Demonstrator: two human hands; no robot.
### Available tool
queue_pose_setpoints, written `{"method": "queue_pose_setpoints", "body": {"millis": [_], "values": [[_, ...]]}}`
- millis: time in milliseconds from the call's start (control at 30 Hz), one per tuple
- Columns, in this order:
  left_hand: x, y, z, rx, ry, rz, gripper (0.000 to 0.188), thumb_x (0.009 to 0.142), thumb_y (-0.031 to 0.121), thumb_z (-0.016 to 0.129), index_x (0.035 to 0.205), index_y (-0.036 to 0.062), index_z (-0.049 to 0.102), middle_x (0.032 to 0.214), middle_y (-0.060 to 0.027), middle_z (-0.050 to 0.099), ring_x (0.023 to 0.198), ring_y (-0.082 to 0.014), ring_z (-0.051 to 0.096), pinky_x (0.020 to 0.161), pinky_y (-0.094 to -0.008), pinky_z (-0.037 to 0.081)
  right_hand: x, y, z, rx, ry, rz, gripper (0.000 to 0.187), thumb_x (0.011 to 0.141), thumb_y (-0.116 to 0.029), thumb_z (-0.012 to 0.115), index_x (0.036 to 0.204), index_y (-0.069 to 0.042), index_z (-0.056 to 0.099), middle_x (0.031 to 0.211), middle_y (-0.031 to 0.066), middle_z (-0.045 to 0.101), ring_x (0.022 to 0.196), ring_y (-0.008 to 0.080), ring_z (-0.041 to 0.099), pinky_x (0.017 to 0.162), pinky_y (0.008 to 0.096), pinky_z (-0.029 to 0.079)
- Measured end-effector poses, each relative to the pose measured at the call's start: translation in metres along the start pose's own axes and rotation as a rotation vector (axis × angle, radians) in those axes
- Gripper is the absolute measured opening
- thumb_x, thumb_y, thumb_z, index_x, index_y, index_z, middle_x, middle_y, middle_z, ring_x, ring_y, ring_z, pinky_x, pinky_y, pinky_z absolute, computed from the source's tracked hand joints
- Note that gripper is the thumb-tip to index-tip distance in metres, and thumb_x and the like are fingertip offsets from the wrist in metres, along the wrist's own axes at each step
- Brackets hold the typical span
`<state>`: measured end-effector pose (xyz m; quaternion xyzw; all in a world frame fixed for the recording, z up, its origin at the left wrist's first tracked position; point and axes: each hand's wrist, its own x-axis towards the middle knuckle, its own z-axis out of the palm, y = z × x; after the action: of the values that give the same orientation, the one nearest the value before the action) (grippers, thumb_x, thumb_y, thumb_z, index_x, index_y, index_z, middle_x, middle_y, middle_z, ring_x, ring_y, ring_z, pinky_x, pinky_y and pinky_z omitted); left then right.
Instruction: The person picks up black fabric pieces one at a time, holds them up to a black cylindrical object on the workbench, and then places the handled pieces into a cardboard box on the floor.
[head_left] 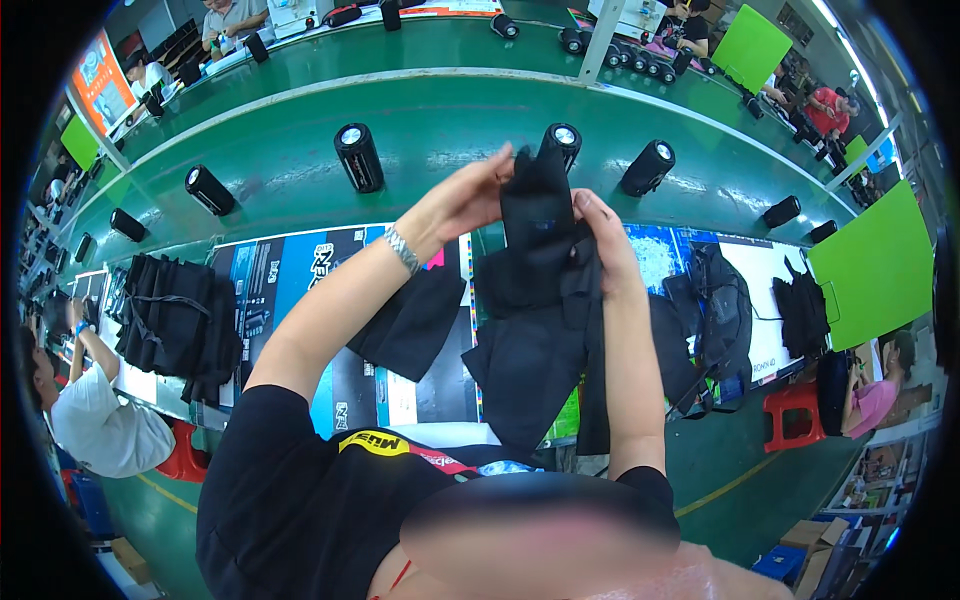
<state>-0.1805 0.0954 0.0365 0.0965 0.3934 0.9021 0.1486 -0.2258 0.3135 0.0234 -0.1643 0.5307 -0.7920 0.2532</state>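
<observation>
Over the near edge of the green belt I hold up a black fabric pouch (pixel 538 215). My left hand (pixel 478 195) is at its left side, fingers curled against the cloth, with a metal-band watch (pixel 402 250) on that wrist. At the pouch's right edge my right hand (pixel 608 238) is closed, thumb pressed on the fabric. Below it, more black cloth pieces (pixel 530 365) lie spread on the table, and another black piece (pixel 415 325) lies under my left forearm. Just behind the pouch stands a black cylindrical speaker (pixel 563 138), partly hidden.
Along the green belt (pixel 450 110) stand more black speakers (pixel 360 160). A tied stack of black pouches (pixel 165 315) lies at the left, a black bundle (pixel 722 310) at the right. Co-workers sit on both sides, near red stools (pixel 793 415). A green panel (pixel 870 270) rises at the right.
</observation>
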Motion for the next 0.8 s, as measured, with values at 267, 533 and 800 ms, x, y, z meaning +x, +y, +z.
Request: {"method": "queue_pose_setpoints", "body": {"millis": [267, 533, 800], "values": [[0.104, -0.021, -0.054, 0.472, 0.145, 0.045, 0.026, 0.089, 0.013, 0.057, 0.112, 0.0001, 0.059, 0.105, -0.0081, 0.063, 0.095, -0.0139, 0.06, 0.084, -0.0279, 0.047, 0.076, -0.019, -0.072, -0.399, 0.225, -0.133, 0.012, 0.081, -0.009, 0.066, 0.088, 0.0, 0.067, 0.081, 0.0028, 0.064, 0.072, 0.01, 0.058, 0.064, 0.0225, 0.044], [0.195, -0.036, -0.086, 0.731, 0.75, 0.556, 0.014, 0.083, 0.009, 0.065, 0.086, -0.0045, 0.064, 0.082, -0.009, 0.063, 0.071, -0.0137, 0.061, 0.062, -0.0249, 0.05, 0.165, 0.012, -0.082, -0.959, 0.765, -0.542, 0.014, 0.079, -0.012, 0.067, 0.088, -0.002, 0.068, 0.079, 0.0087, 0.066, 0.074, 0.0158, 0.062, 0.07, 0.0302, 0.048], [0.167, -0.006, -0.099, 0.268, 0.536, 0.301, 0.011, 0.085, 0.006, 0.06, 0.086, -0.0045, 0.059, 0.081, -0.0099, 0.062, 0.068, -0.0163, 0.06, 0.063, -0.0281, 0.05, 0.188, 0.031, -0.072, 0.067, 0.386, -0.119, 0.02, 0.085, -0.014, 0.065, 0.089, 0.005, 0.064, 0.08, 0.0081, 0.064, 0.069, 0.0142, 0.061, 0.06, 0.0264, 0.048]]}}
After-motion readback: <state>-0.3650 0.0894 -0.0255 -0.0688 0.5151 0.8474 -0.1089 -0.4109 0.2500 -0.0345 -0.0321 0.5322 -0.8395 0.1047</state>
